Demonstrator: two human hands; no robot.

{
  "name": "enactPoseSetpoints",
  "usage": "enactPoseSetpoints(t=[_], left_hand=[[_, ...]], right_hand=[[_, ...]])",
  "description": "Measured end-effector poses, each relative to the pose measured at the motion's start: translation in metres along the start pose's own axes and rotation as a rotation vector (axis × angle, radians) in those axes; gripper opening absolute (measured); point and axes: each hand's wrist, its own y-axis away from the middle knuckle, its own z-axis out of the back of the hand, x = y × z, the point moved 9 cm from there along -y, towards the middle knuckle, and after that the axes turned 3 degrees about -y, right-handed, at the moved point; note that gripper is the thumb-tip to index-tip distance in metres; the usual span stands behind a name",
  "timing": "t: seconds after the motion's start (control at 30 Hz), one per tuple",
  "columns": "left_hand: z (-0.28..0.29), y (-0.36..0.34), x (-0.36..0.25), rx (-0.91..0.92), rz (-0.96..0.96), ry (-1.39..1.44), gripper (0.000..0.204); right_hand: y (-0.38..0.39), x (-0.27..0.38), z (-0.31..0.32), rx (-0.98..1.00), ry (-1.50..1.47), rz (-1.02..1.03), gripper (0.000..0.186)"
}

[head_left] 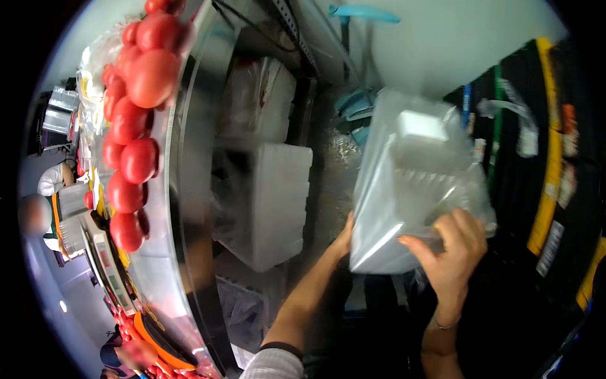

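Note:
A large clear plastic bag (pixel 382 208) is held up in front of me, with ridged, see-through containers and a white rectangle (pixel 421 126) showing in it. My left hand (pixel 344 237) grips the bag's left side, its fingertips hidden behind the plastic. Over the near right part, my right hand (pixel 456 249) is closed on the bag, fingers curled and thumb toward the left. Exactly how much film lies between those fingers is hard to make out.
Red tomatoes (pixel 142 161) line the metal counter (pixel 158 265) at left. Below it stand white foam boxes (pixel 284 202). Black crates with yellow edges (pixel 543 196) stack up at right. A blue-handled tool (pixel 366 12) leans at the far wall. Other people (pixel 57 183) stand beyond the counter.

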Motion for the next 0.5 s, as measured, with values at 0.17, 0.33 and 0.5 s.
enactPoseSetpoints(t=[0.17, 0.33, 0.5], left_hand=[[0.105, -0.106, 0.009, -0.504, -0.216, -0.257, 0.083], [0.073, 0.064, -0.025, -0.585, -0.334, -0.528, 0.066], [-0.006, 0.35, -0.124, -1.182, -0.715, -1.554, 0.048]], right_hand=[[0.04, -0.072, -0.209, 0.21, 0.116, -0.11, 0.054], [0.084, -0.164, -0.316, -0.012, 0.309, -0.119, 0.071], [0.044, -0.17, -0.293, -0.055, 0.265, -0.191, 0.067]])
